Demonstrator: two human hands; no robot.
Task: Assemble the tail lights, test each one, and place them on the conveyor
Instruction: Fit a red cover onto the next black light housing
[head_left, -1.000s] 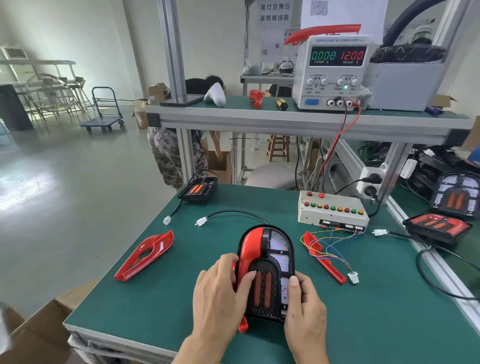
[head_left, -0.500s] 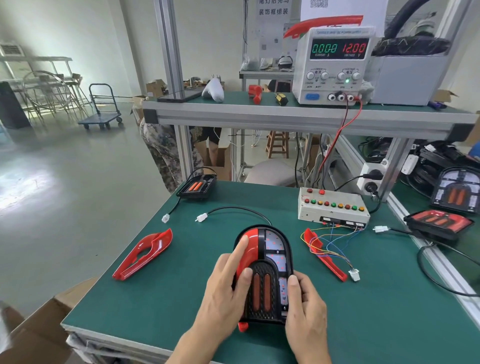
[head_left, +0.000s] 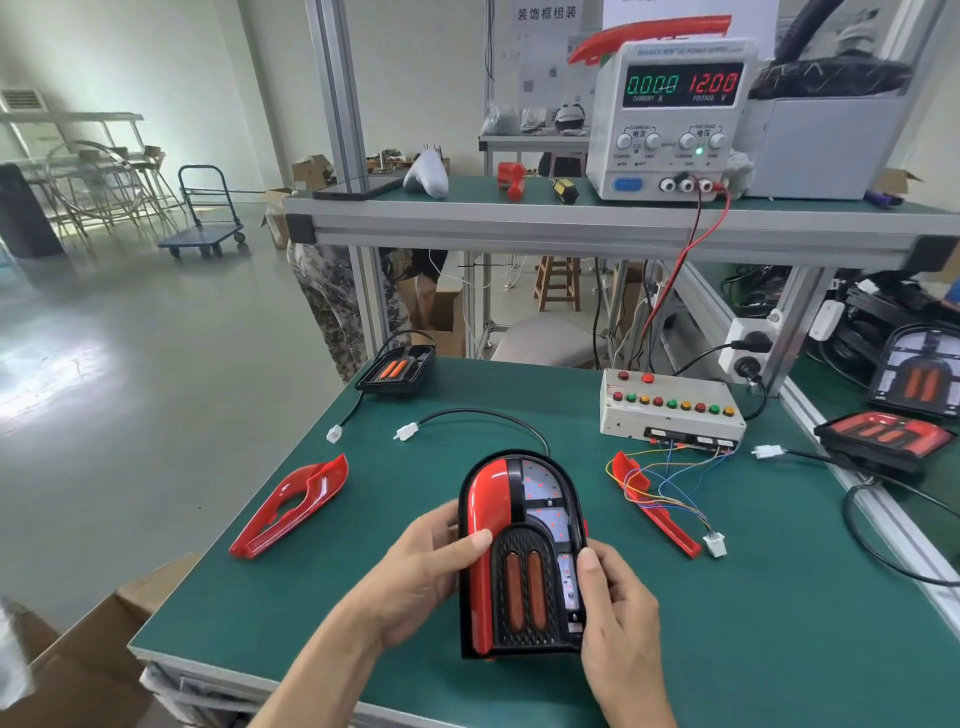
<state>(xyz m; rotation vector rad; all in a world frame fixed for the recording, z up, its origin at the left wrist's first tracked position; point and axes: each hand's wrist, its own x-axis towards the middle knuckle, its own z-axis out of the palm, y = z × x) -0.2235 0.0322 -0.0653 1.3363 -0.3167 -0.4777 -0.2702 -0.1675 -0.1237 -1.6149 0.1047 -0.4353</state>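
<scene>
**A:** Where's the lamp right now, from your end?

**B:** I've got the tail light (head_left: 522, 556) at the near middle of the green worktop (head_left: 311, 613), face up, long axis running away from me: flat base toward me, rounded end pointing at the tester box (head_left: 670, 410). My left hand (head_left: 415, 571) is on its left flank, thumb pressed on the red cover half and the other fingers wrapped round the edge. My right hand (head_left: 618, 618) grips the right edge, thumb on the clear lens strip.

**A:** So both are holding it. What does the next move hinge on?

**B:** The right side, I'd say. Only the left half wears red. The loose red cover (head_left: 652, 504) lies just right of the lamp under the coloured wires, roughly parallel to it, so my right hand is the nearer one to fetch it. The other red cover (head_left: 291, 506), off to the left, sits further out.

**A:** And the plug?

**B:** The lamp's black lead arcs back and left to a white connector (head_left: 406, 431) lying free on the worktop, nearer my left hand. Not yet connected, so testing is ahead of me.
</scene>
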